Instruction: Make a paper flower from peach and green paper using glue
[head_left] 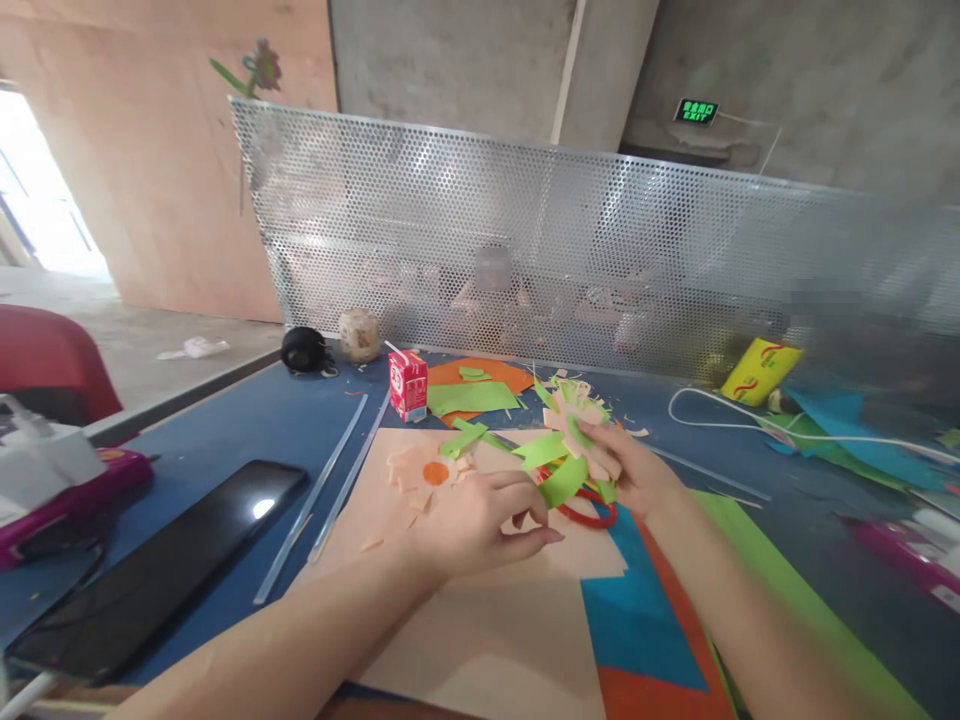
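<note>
My right hand pinches a paper flower with pale peach petals and bright green paper leaves. Close to those leaves is my left hand, its fingers loosely bent and the thumb apart; I see nothing held in it. A red looped handle, like that of scissors, lies under the flower and is partly hidden. Left of it, a second peach paper flower with an orange round centre rests on the peach paper sheet. Green paper pieces lie beside it.
A red drink carton with a straw stands behind. Two clear sticks and a black phone lie to the left. Blue paper and green sheets are at right. A perforated metal screen borders the table's back.
</note>
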